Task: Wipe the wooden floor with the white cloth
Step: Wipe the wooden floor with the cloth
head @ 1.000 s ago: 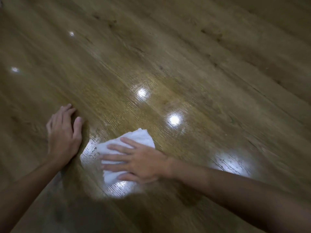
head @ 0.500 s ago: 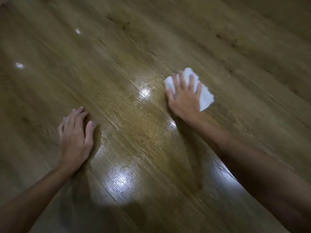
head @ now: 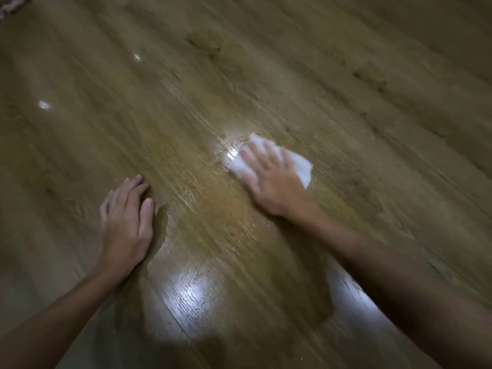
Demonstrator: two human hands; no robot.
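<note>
Right hand (head: 274,179): palm down on the white cloth (head: 298,163), fingers (head: 269,153) straight and slightly spread, pressing the cloth flat against the wooden floor (head: 346,107). No curl round the fabric, no pinch. The hand is motion-blurred, so exact fingertip contact cannot be read. The cloth is crumpled into a small pad; its edges show beyond the fingertips on the far side and past the outer side of the hand, and the rest is hidden under the palm. The right forearm runs from the cloth back to the lower right edge of the view.

Cloth position: on the floor, roughly mid-view, touching a bright glossy reflection (head: 231,149) that lies just beside its left edge.

Left hand (head: 127,222): well apart from the cloth, nearer and to its left. Palm flat on the floor, fingers straight and close together, thumb lying alongside. Holds nothing.

Floor: brown planks with visible grain and a plank seam running diagonally. A large bright glare patch (head: 186,296) lies nearer than the cloth, between the two forearms. Two small light spots (head: 44,105) lie far to the cloth's left. A strip of patterned fabric edge (head: 13,5) shows at the far upper left corner; too little is visible to identify it.
</note>
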